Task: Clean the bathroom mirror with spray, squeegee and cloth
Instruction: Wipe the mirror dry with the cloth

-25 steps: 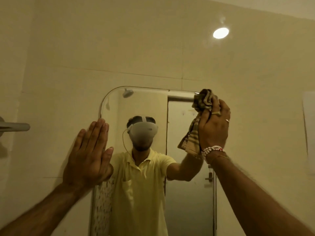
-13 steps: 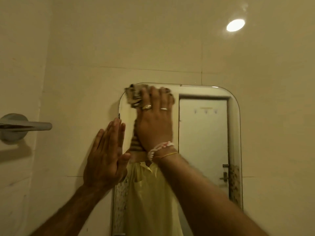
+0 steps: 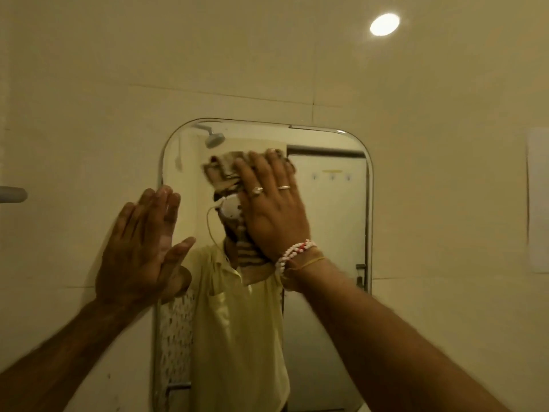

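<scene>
The rounded bathroom mirror (image 3: 329, 221) hangs on the tiled wall ahead. My right hand (image 3: 271, 209), with two rings and a bead bracelet, presses a brown striped cloth (image 3: 221, 173) flat against the upper middle of the glass. The cloth's tail hangs down below my palm. My left hand (image 3: 142, 248) is flat and open, fingers up, resting on the wall at the mirror's left edge. No spray bottle or squeegee is in view.
A grey bar or handle (image 3: 13, 194) juts from the wall at the far left. A pale panel (image 3: 538, 200) is fixed to the wall at the right. A ceiling light (image 3: 384, 24) glares at the upper right. The glass reflects a door and a shower head.
My right hand swept the cloth from the mirror's top right to its top left, and it is now lower, near the upper middle. My left hand stayed flat at the left edge.
</scene>
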Motion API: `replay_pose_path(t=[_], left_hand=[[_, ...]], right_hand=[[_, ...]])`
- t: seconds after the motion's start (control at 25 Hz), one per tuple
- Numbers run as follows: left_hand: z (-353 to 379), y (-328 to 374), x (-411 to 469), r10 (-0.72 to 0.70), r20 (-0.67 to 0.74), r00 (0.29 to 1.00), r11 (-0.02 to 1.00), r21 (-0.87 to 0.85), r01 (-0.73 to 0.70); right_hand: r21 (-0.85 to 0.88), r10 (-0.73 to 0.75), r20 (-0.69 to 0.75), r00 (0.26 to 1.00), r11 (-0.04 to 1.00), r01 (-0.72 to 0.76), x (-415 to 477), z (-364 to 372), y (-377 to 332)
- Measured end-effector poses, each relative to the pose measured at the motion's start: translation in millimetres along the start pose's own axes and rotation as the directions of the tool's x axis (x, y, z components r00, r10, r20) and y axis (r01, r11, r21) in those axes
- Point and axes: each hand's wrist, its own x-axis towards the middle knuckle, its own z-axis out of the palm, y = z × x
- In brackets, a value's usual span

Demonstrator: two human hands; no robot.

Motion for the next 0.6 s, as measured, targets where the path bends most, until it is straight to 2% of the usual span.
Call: replay_pose_path(t=[0.12, 0.2, 0.32, 0.4, 0.44, 0.6], left_hand=[[15, -9, -4, -0.034, 0.105, 0.994, 0.997, 0.075, 0.026], [23, -10, -5, -0.107, 0.188, 0.976, 0.990, 0.106, 0.088], [21, -10, -5, -0.059, 0.099, 0.993, 0.998, 0.039, 0.055], [12, -7, -4, 0.002, 0.010, 1.000, 1.000, -0.011, -0.002], [8, -6, -2, 0.018, -0.012, 1.000, 0.999, -0.033, -0.018], [3, 2, -1, 0.000, -0.026, 1.000, 0.992, -0.127, -0.003]], right_hand=[[0.007, 0.216, -0.069, 0.974, 0.976, -0.216, -20, -29, 59], [0.034, 0.378, -0.114, 0.919, 0.926, -0.377, -35, -44, 85], [0.119, 0.599, -0.164, 0.784, 0.801, -0.587, -47, -49, 97], [0.108, 0.661, -0.189, 0.726, 0.749, -0.654, -45, -44, 86], [0.082, 0.656, -0.188, 0.731, 0.752, -0.654, -42, -38, 75], [0.037, 0.506, -0.139, 0.851, 0.862, -0.506, -25, -11, 15]])
